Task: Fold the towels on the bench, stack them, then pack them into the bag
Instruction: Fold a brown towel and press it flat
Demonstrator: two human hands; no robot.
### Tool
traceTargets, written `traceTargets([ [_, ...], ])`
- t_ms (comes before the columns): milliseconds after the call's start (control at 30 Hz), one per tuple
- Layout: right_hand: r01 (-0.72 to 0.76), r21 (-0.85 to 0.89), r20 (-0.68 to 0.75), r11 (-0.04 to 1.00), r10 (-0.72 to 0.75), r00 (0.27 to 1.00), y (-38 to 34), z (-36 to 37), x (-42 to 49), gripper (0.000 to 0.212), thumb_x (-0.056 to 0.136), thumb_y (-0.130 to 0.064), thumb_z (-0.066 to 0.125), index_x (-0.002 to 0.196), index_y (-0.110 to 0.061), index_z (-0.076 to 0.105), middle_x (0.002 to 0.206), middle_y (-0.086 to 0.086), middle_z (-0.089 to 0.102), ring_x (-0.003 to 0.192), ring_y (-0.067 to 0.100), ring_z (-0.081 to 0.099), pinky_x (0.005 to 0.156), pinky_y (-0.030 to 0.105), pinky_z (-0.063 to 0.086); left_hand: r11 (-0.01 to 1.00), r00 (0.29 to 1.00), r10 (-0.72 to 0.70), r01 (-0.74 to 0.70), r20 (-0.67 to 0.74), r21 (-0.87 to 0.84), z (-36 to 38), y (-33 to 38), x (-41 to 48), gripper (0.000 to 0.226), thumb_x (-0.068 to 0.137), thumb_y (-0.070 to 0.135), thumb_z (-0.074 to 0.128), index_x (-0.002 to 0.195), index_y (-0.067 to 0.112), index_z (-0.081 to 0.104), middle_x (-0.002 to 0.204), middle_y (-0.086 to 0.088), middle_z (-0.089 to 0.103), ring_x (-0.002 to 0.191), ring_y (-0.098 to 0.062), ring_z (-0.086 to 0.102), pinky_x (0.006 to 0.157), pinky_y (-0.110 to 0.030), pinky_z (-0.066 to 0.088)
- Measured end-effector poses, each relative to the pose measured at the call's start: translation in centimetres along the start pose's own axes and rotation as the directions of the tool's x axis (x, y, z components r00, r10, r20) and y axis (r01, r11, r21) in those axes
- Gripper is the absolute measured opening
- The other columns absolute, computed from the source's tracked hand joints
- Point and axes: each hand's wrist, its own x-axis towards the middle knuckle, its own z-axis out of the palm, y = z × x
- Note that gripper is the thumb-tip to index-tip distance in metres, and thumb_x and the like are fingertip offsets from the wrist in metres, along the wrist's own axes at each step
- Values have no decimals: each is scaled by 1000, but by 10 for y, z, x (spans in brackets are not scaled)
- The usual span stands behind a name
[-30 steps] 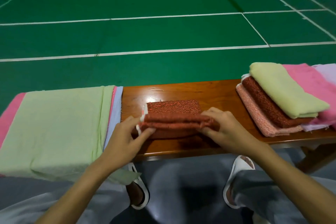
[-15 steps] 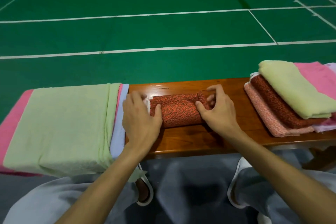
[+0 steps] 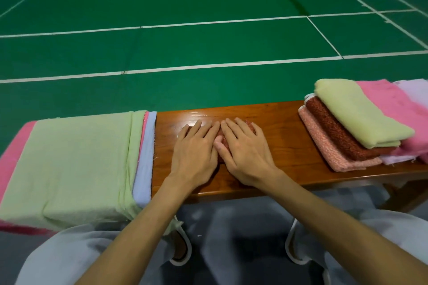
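The green court floor [image 3: 208, 41] with white lines fills the view beyond the wooden bench [image 3: 278, 136]. At my left, a light green towel [image 3: 76, 164] lies spread over the bench, pink and blue layers showing at its edges. At my right sits a stack of folded towels [image 3: 347, 127], pale green on dark red on salmon, on pink cloth. My left hand [image 3: 196, 152] and right hand [image 3: 245, 150] lie flat side by side, fingers straight, pressing down on the small folded rust towel [image 3: 224, 141] at mid-bench, mostly hidden beneath them
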Motion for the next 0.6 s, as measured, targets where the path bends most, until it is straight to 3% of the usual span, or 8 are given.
traceTargets([
  [100,-71,-32,28,997,72,997,14,5,-2,72,103,-51,5,158,-14,36,164,5,35,155,24,23,124,51,22,991,993,-113,112,-12,-68,3,-12,-3,59,107,44,16,149,24,52,152,0,55,145,-23,44,119,-47,33],
  [200,-171,2,36,985,171,985,25,7,-5,69,103,-47,6,160,-17,33,168,2,26,157,25,16,125,50,20,977,983,-181,180,7,-116,5,-24,-5,58,107,44,17,150,26,51,156,-1,50,149,-25,37,121,-47,27],
  [400,-204,88,17,975,203,979,24,5,-6,71,101,-46,8,159,-15,33,169,4,24,155,26,22,124,49,23,932,968,-245,253,60,-261,6,-22,-4,62,103,50,19,153,28,48,165,-5,35,156,-26,22,126,-50,19],
  [500,-200,127,19,971,200,980,25,4,-6,72,99,-48,10,157,-16,38,167,3,29,153,25,28,122,48,25,893,950,-302,311,78,-326,4,-27,-3,64,99,58,27,149,28,54,159,-8,44,151,-29,31,121,-49,26],
  [600,-215,252,25,943,216,976,32,-4,-2,66,98,-47,25,154,-18,44,165,4,33,149,22,32,121,46,27,851,904,-428,406,7,-333,0,-33,1,74,88,72,41,133,18,65,136,-10,62,128,-31,51,104,-48,45],
])
